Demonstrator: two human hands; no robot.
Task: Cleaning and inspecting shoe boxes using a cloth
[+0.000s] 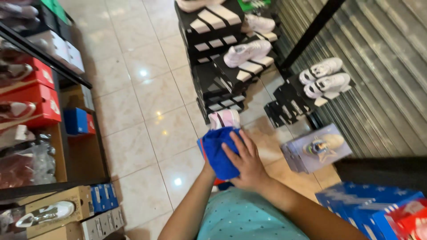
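Fingers [235,146] of the right hand [247,165] lie slightly spread and flat on a blue cloth [218,149], pressing it against a pale pink sneaker [225,118] held at chest height. Left hand [208,168] sits under the cloth and is mostly hidden; whether its fingers are curled or spread cannot be told. Ahead, black shoeboxes with white stripes [211,26] stand stacked on the tiled floor [142,98], white sneakers [246,52] resting on them. A grey-lilac printed box [313,149] lies to the right, blue boxes [360,206] nearer. Red boxes [42,95] fill the left shelf [66,146].
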